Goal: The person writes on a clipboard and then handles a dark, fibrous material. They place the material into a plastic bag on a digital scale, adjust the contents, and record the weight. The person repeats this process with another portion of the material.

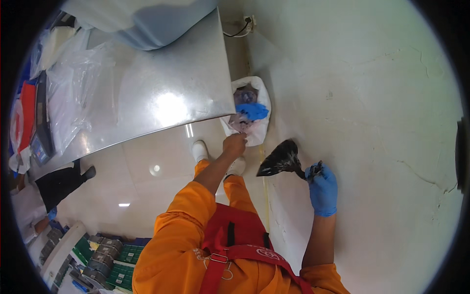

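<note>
My right hand (324,193), in a blue glove, is closed around the gathered neck of a black plastic bag (281,159). The bag hangs out to the left of the glove, beside the pale wall. Lower and further left, my bare left hand (235,143) is at the near rim of a white sack (263,133), its fingers closed on the edge. Inside the open sack lie a crumpled blue glove (252,111) and some clear and dark plastic waste.
A steel table (181,88) stands to the left, its corner overhanging the sack. On it are clear plastic bags (73,93) and a large grey tub (152,24). A plug socket (249,22) is on the wall. Crates (105,255) and another person (34,201) are at lower left.
</note>
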